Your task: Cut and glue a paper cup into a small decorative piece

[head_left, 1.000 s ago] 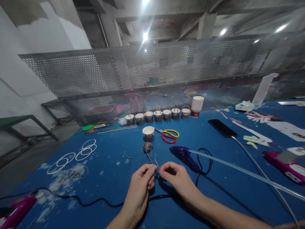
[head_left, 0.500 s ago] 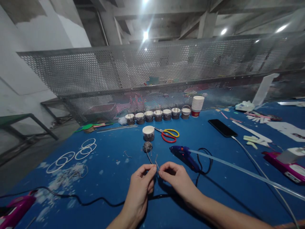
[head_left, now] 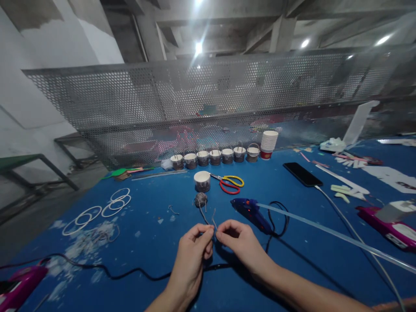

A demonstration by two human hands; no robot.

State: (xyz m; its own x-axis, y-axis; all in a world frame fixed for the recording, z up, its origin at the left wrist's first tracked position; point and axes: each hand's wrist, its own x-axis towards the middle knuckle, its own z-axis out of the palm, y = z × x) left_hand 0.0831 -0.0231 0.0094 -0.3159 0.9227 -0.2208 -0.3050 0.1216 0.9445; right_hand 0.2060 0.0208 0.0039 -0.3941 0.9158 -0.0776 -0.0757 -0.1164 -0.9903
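My left hand pinches a thin grey cord that runs back to a small grey ball of yarn. Close beside it, my right hand pinches a cord too, whose loose end sticks up between the hands. The fingertips of both hands nearly meet. Behind the yarn ball stands a white cup with a grey wrapped outside. Scissors with one red and one yellow handle lie to its right. A blue glue gun with a long clear stick rests right of the yarn.
Several grey-wrapped cups line the back, beside a stack of paper cups. White rings lie at the left. A phone and a pink power strip are at the right. A black cable crosses the front.
Both hands keep almost the same pose and place. The cord's loose end between them has shifted very slightly.
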